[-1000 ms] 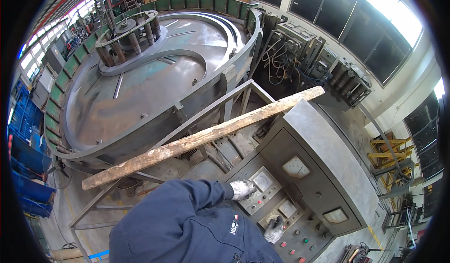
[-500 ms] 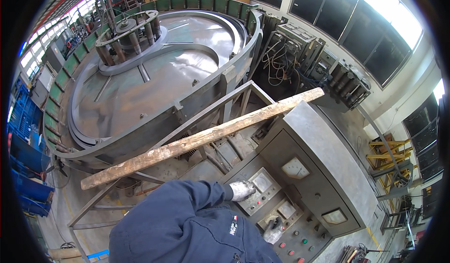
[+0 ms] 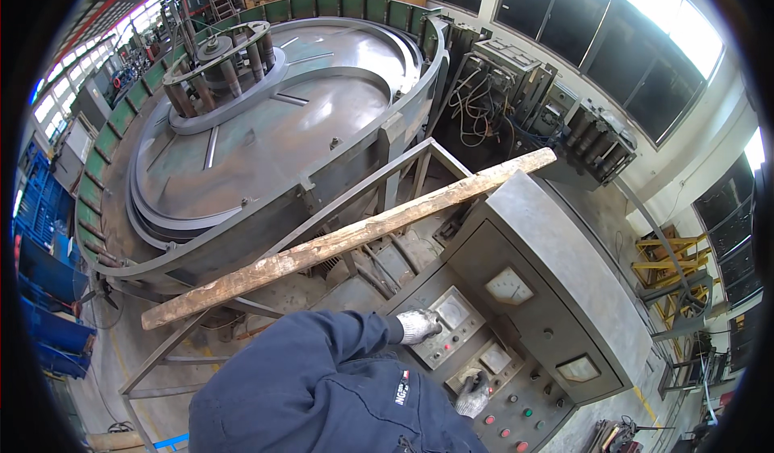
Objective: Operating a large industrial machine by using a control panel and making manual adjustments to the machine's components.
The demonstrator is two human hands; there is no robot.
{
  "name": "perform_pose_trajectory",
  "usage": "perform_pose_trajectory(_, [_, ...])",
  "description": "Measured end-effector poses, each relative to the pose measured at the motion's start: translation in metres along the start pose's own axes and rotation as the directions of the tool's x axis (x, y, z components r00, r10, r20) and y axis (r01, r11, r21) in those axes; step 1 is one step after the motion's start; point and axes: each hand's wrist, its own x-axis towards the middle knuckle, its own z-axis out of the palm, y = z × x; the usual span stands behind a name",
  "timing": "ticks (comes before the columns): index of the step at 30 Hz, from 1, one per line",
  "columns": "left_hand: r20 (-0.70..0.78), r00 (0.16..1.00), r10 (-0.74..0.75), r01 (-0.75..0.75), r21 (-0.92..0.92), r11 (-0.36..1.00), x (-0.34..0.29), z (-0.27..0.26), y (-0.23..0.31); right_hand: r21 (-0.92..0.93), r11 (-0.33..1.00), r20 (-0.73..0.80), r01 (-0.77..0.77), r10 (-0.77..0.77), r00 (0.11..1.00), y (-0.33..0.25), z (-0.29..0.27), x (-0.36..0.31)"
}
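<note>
On the console [image 3: 556,235], the left hand [image 3: 418,326] has fingers over the left panel [image 3: 452,329], the right hand [image 3: 473,394] over the right panel [image 3: 498,374], their grip unclear.

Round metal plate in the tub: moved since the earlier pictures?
Yes. The round metal plate has shifted: its lower-left edge now lies farther right, away from the tub's green left wall.

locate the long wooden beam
In the head view, the long wooden beam slants up from left to right, between the round machine and the grey console.
</note>
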Motion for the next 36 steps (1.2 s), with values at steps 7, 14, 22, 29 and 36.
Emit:
perform_pose_trajectory(7, [0.008,1.000,-0.013,0.013,-0.004,1.000,0.000,-0.005,0.003,-0.007,0.999,-0.016,0.033,-0.033,0.999,-0.009,-0.003,-0.001])
perform_pose_trajectory(14, [0.040,0.999,-0.030,0.031,-0.007,1.000,-0.002,-0.013,0.008,-0.017,1.000,-0.017,0.024,-0.024,1.000,-0.010,-0.003,-0.002])
perform_pose_trajectory(22, [0.025,0.999,-0.040,0.042,-0.080,0.996,-0.004,-0.015,0.006,-0.042,0.999,-0.017,0.024,-0.024,1.000,-0.006,-0.002,-0.002])
perform_pose_trajectory(29, [-0.015,1.000,-0.015,0.014,-0.052,0.999,-0.004,-0.007,0.002,-0.025,1.000,-0.014,0.001,-0.002,1.000,-0.012,-0.006,-0.001])
perform_pose_trajectory(36, [0.100,0.994,-0.047,0.048,-0.012,0.999,-0.001,-0.015,0.005,-0.011,0.999,-0.057,0.039,-0.040,0.998,0.005,0.002,-0.002])
